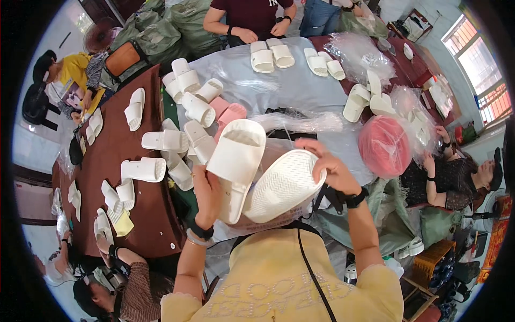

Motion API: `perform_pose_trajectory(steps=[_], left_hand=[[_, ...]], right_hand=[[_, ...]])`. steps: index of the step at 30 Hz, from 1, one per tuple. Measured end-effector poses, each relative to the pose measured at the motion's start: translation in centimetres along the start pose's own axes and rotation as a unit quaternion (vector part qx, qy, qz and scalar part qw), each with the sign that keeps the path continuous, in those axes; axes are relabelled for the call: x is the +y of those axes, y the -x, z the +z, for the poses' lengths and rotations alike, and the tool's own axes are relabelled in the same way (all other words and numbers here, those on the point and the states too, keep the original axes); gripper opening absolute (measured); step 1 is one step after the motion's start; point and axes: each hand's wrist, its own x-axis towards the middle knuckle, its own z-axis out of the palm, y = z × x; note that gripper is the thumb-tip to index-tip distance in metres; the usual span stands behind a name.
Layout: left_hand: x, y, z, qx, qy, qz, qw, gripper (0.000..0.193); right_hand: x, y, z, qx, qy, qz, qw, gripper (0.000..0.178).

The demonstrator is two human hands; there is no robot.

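My left hand (pixel 208 196) grips a white slide slipper (pixel 248 140) by its side, with the strap and footbed facing up. My right hand (pixel 333 170) has its fingers curled round the end of a second white slipper (pixel 281 185), whose ridged sole is turned toward me. The two slippers are held side by side above the table's near edge, their lower ends close together. Just beyond them lie a pink slipper pair (pixel 228 114) and a loose heap of white slippers (pixel 198 109). A bundle of clear plastic bags (pixel 300 122) lies past the held pair.
A brown table (pixel 145 201) with more white slippers adjoins on the left. Far across the grey-covered table (pixel 322 91), a person in a dark red shirt (pixel 244 16) sits behind two slipper pairs. At right are a plastic-wrapped pink bundle (pixel 383 146) and a person in black (pixel 440 180).
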Motion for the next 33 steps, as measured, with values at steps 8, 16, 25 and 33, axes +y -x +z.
perform_pose_trajectory(steps=[8,16,25,33], left_hand=[[-1.6,4.7,0.9,-0.024,0.009,-0.184,0.983,0.015],[-2.7,6.4,1.3,-0.054,-0.060,-0.083,0.993,0.042],[-2.4,5.7,1.3,-0.140,-0.013,-0.167,0.976,0.044],[-2.0,5.3,0.1,0.021,0.162,-0.194,0.967,0.043]], right_hand=[[3.5,-0.2,3.5,0.246,0.299,0.218,0.896,0.037],[2.5,0.2,9.6,0.009,0.367,0.235,0.900,0.101],[3.4,-0.4,11.6,-0.009,0.542,0.260,0.799,0.102],[1.7,2.0,6.8,0.209,0.059,0.296,0.930,0.048]])
